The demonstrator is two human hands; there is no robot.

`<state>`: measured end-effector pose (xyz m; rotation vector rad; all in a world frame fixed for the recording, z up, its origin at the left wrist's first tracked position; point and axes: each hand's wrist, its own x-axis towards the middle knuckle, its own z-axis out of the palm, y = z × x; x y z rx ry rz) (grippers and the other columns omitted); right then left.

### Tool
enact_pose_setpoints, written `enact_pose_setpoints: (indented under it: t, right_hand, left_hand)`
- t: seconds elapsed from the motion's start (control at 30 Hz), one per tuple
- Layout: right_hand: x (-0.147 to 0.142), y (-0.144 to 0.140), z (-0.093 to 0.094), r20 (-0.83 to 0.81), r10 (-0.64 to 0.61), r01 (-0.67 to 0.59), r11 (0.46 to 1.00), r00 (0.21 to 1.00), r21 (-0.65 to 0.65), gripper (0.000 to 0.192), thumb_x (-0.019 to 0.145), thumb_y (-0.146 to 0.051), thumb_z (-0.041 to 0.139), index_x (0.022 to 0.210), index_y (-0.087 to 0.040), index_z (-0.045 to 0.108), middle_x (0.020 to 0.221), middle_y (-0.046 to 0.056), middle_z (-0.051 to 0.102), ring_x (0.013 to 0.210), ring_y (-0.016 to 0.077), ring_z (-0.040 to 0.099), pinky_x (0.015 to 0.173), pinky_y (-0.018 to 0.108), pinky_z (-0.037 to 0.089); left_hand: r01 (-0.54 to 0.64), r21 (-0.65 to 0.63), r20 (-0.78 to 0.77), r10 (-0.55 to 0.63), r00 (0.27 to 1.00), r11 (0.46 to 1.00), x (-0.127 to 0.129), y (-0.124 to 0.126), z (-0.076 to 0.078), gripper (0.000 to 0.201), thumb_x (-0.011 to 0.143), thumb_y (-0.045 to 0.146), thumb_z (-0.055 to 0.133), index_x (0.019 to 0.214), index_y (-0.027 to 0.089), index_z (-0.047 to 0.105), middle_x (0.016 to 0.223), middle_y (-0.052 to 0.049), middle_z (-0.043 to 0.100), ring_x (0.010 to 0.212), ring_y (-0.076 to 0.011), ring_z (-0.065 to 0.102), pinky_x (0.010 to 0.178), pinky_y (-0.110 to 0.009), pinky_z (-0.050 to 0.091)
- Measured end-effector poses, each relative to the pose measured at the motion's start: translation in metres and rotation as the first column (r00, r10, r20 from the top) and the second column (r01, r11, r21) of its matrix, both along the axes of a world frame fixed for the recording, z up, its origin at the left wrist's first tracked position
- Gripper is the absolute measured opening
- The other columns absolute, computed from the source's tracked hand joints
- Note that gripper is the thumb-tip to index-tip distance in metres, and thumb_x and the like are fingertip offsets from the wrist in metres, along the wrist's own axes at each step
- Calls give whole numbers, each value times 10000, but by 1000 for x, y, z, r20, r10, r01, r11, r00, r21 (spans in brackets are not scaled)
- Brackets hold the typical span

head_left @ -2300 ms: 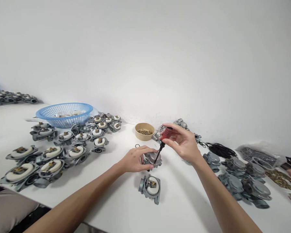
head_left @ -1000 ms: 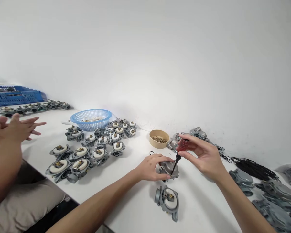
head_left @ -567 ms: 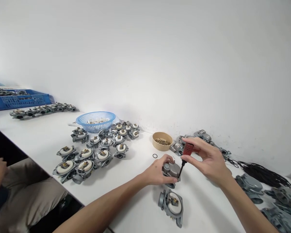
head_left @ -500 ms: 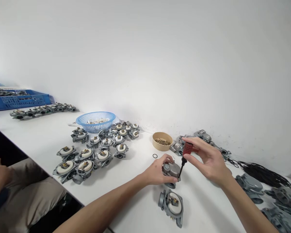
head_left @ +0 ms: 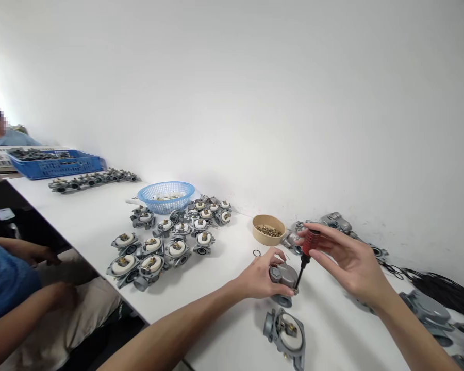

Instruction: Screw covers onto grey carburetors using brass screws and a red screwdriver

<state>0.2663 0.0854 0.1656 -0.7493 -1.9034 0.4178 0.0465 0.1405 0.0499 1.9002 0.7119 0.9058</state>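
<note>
Left hand [head_left: 261, 278] clamps one grey carburetor [head_left: 283, 278] on the white table [head_left: 93, 216]; right hand [head_left: 348, 260] pinches one red-handled screwdriver [head_left: 306, 252], tip on its cover. One open carburetor [head_left: 286, 332] lies just in front. Tan bowl [head_left: 268, 229] holds brass screws, blue basket [head_left: 166, 197] holds white parts

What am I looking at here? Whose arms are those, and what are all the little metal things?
The picture comes from a camera worn on a person's head, so the two arms are that person's own. The left hand steadies a grey metal part on the white table. The right hand holds a red-handled screwdriver, tip down on that part. Around them lie many similar metal parts, a blue basket and a small bowl of screws. Another person sits at the left.
</note>
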Motion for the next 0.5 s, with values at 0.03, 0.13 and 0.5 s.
enact_pose_setpoints:
  t: [0.03,0.13,0.5]
  right_hand:
    - [-1,0,0,0,-41,41,999,999,22,402,948,-308,741,1345,-330,685,1102,72,759,939,250,765,853,405,692]
    - [-5,-2,-1,-6,-134,134,988,991,78,332,905,-385,784,1234,-356,746,1012,49,742,839,232,735,746,373,687]
    - [-10,-5,-4,-76,-190,190,982,979,-5,341,865,-497,797,1171,-348,770,957,41,745,805,239,749,748,384,708]
  left_hand:
    - [-3,-7,-6,3,1000,1000,-1,1,0,774,620,414,993,1231,241,550,1073,-93,722,1061,-321,709,914,-471,565]
    - [-6,-14,-18,6,1000,1000,-3,1,2,783,615,434,991,1233,243,551,1080,-96,726,1051,-321,717,908,-469,575]
    - [-27,-10,-8,26,1000,1000,-9,5,9,773,571,449,1010,1174,245,572,1069,-100,726,1062,-339,708,932,-529,567]
